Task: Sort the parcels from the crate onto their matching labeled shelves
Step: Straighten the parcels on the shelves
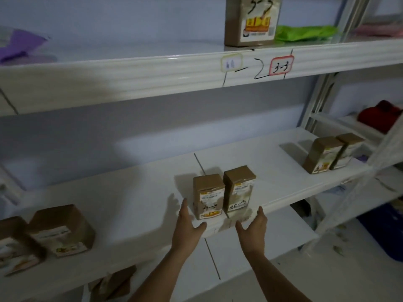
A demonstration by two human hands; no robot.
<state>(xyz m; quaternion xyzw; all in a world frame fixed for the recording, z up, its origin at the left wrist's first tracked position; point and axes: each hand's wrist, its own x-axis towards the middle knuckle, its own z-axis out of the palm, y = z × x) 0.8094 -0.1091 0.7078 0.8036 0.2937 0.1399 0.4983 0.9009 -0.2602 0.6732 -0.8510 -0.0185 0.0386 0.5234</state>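
Two brown parcels stand upright side by side near the front edge of the middle white shelf. The left parcel and the right parcel both carry handwritten numbers on their labels. My left hand is open just left of and below the left parcel, its fingers straight. Just below and right of the right parcel, my right hand is open too. Neither hand holds anything. On the upper shelf stands a parcel marked 3-3, above a red-framed 3-3 label.
Two more parcels stand at the right of the middle shelf and two at the left. Another parcel sits on the shelf below. A green bag lies on the upper shelf. A blue crate is on the floor right.
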